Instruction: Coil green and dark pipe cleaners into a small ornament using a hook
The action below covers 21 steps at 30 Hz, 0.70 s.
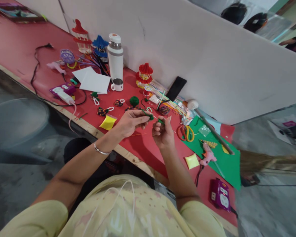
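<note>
Over the red table, my left hand (pixel 134 122) pinches a small piece of dark green yarn work (pixel 150 116) between thumb and fingers. My right hand (pixel 162 131) is closed around a thin crochet hook (pixel 160 121) with a green grip, its metal tip reaching the yarn work. Behind my left hand lies a green yarn ball (pixel 134 100). Dark multicoloured braided pieces with white beads (pixel 103 112) rest to the left, near a yellow packet (pixel 108 122). A multicoloured yarn ball (pixel 164 110) sits just beyond my right hand.
A white bottle (pixel 115 62) stands at the back beside white paper (pixel 95 80). Orange and yellow scissors (pixel 186 132), a pink glue gun (pixel 207 154) and a green sheet (pixel 227 168) lie at right. A phone (pixel 177 88) leans on the wall. Purple power strip (pixel 220 195) sits front right.
</note>
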Motion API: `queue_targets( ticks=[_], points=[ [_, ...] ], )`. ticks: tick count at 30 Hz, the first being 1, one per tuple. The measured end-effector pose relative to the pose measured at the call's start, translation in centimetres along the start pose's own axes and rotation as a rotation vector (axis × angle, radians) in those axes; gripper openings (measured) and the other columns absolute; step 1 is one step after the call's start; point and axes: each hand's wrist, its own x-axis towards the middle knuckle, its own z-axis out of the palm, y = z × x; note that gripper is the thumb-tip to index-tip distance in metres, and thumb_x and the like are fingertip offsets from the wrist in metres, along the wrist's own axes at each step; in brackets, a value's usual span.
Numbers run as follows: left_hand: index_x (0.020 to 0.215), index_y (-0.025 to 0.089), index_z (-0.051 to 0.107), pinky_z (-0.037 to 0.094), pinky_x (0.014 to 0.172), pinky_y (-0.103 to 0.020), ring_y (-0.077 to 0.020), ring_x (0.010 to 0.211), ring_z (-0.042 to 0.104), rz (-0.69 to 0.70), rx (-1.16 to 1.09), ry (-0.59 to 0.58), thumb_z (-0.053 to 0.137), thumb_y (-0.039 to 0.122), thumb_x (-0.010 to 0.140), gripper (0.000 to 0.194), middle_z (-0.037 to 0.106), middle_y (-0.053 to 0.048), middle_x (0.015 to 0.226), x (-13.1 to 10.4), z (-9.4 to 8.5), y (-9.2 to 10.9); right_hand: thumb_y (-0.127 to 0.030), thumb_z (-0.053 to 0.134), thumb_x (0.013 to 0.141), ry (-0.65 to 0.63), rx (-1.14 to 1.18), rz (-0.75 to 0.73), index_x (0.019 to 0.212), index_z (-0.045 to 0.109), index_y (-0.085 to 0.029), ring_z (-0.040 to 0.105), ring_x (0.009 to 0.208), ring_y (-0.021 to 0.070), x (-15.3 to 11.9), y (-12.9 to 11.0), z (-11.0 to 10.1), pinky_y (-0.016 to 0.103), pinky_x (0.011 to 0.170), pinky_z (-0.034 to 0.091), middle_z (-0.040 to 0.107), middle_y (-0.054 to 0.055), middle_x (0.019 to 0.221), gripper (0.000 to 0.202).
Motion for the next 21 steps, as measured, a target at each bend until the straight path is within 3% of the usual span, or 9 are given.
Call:
queue_targets(
  ticks=[6,14,21],
  points=[
    [0.079,0.013,0.082,0.044,0.049,-0.022,-0.0081,0.05,0.058,0.027,0.106,0.061,0.096,0.029,0.066,0.024,0.072,-0.002,0.064,0.1,0.3,0.1,-0.064,0.086,0.08,0.035,-0.043,-0.076,0.087,0.076,-0.023,0.058,0.047,0.0038,0.1,-0.3,-0.1,0.01,0.039,0.039,0.067,-0.005,0.059,0.043],
    [0.078,0.014,0.08,0.04,0.047,-0.021,-0.0065,0.049,0.053,0.031,0.137,0.065,0.097,0.035,0.064,0.03,0.068,0.0,0.061,-0.3,0.7,0.4,-0.069,0.087,0.076,-0.02,-0.221,-0.173,0.091,0.076,-0.021,0.064,0.05,0.0069,-0.2,-0.8,-0.4,0.015,0.042,0.042,0.072,-0.003,0.062,0.05],
    [0.074,0.014,0.077,0.036,0.044,-0.021,-0.0063,0.045,0.05,0.052,0.16,0.109,0.094,0.038,0.068,0.03,0.064,0.0,0.056,-0.2,0.5,0.5,-0.072,0.085,0.075,0.005,-0.365,-0.305,0.088,0.079,-0.023,0.065,0.046,0.0092,-0.2,-1.8,-1.0,0.018,0.041,0.042,0.073,-0.003,0.059,0.051]
  ],
)
